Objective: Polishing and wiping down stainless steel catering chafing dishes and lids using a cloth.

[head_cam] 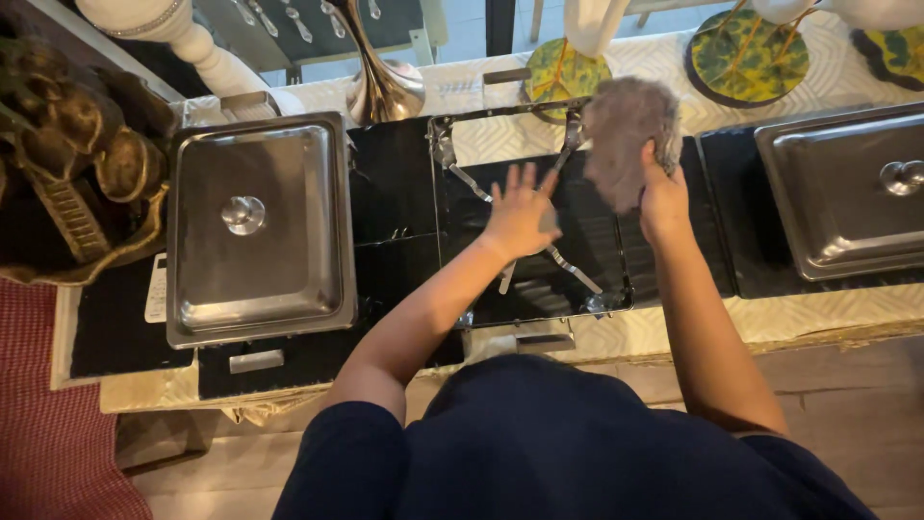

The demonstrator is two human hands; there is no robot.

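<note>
The right hand has its fingers closed around a grey cloth. The cloth is bunched up and held just above the far right corner of an empty metal frame. The left hand is flat, with its fingers spread wide, and holds nothing. It presses down on the dark plate inside the frame, at about 9 o'clock from the cloth.

The frame sits in the middle of the surface, right in front of the person. It has no pan in it, only thin metal bars that cross over the dark plate. The plate looks shiny, but the picture cannot show how much of it has been wiped. It seems the wiping is part way through, since the cloth is up at the far corner and the near side has not been reached by it now.

At 9 o'clock from the hands stands a steel pan with a lid and a round knob on top. At 3 o'clock stands a second steel pan with a lid. So there are two covered pans and one bare frame.

At 12 o'clock, on the far side, lie three round green and yellow mats. A shiny silver vase foot stands at 11 o'clock. A white remote lies by the left pan
</note>
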